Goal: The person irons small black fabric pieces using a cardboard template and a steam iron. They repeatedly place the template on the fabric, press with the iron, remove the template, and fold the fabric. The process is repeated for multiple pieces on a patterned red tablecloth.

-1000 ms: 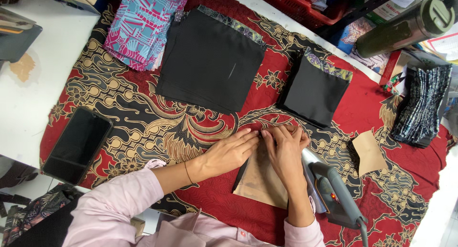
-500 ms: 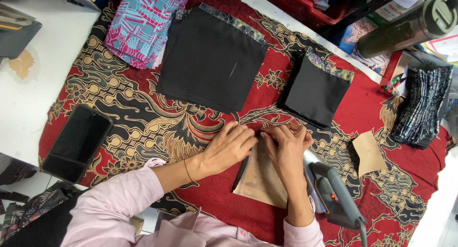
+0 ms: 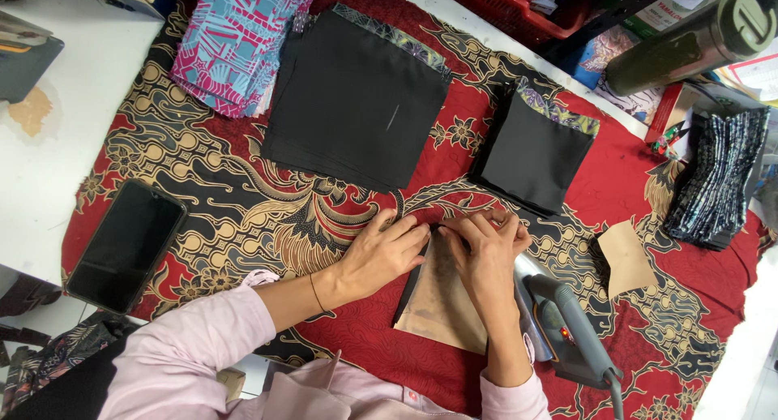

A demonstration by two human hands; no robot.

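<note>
A tan cardboard template (image 3: 444,302) lies on a red patterned cloth (image 3: 267,217), with dark fabric folded around its edges. My left hand (image 3: 381,254) presses on its upper left corner, fingers spread flat. My right hand (image 3: 486,258) rests on its upper right part, fingertips pinching the fabric fold at the top edge. A grey iron (image 3: 567,331) lies just right of my right wrist, touching neither hand.
A large black fabric stack (image 3: 356,104) and a smaller one (image 3: 535,152) lie beyond my hands. A pink-blue cloth (image 3: 239,39) is at far left, a black phone (image 3: 126,246) on the left, a small tan piece (image 3: 626,258) and dark printed stack (image 3: 717,185) at right.
Both hands shifted slightly along the top edge of the template; the fingers of my right hand curled tighter on the fold. The iron stayed put.
</note>
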